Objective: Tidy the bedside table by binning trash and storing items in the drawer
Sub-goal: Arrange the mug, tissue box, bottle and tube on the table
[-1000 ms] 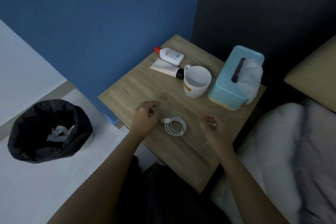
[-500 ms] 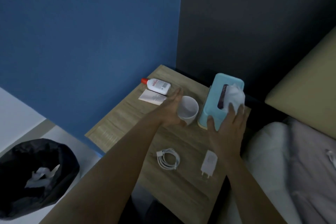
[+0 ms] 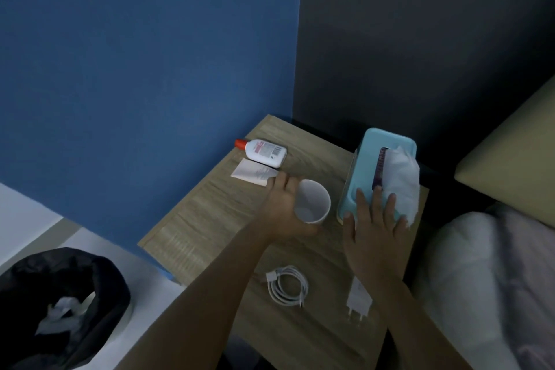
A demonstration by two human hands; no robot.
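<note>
As your left hand (image 3: 282,204) curls round the white mug (image 3: 313,204) on the bedside table (image 3: 192,237), your right hand (image 3: 372,219) lies flat, fingers straight and spread, on the blue tissue box (image 3: 387,141) just right of the mug. Beyond the mug lie a tube (image 3: 255,173) and a white bottle (image 3: 264,152); nearer you than the mug, a coiled cable (image 3: 288,285) and charger plug (image 3: 359,299). Far left of the mug stands the black-lined bin (image 3: 114,294).

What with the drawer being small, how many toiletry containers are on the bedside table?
2. A red-capped white bottle lies near the blue wall; a white tube lies just in front of it, its end hidden by the left hand. The hands could hide others.
</note>
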